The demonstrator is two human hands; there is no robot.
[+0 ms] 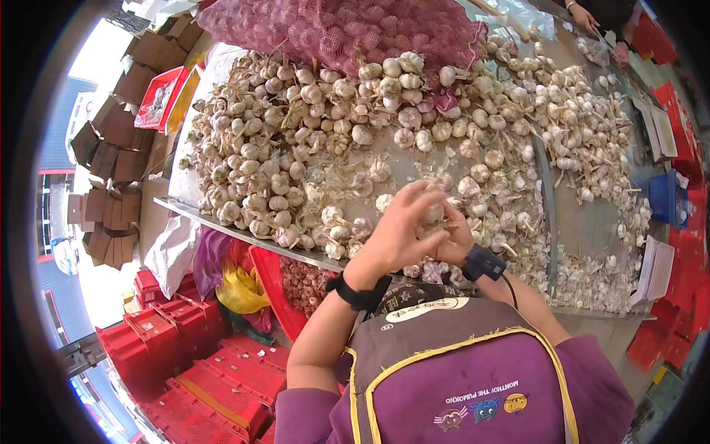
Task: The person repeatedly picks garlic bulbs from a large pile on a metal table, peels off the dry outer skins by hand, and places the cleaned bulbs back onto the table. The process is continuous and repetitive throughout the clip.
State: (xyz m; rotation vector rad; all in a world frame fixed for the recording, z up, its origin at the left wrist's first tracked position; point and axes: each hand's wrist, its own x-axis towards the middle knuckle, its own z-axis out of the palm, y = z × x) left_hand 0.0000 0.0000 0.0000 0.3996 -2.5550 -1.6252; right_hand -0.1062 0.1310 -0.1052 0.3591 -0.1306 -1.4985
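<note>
Purple sack (347,33): table's (592,224) far edge, probably keeping nearer space workable.
Garlic bulb (433,214): above near edge, between left hand (399,233) and right hand (456,233).
Fingers (423,197): I see both sets curled around it, presumably for steadiness.

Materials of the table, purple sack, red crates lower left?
Table: probably metal, dull grey; smooth surface, thin straight front edge.
Sack: likely plastic netting; its fine grid shows the contents through.
Crates: look like moulded plastic, slight gloss; uniform red, crisp rims. Exact grades can't be told.
</note>
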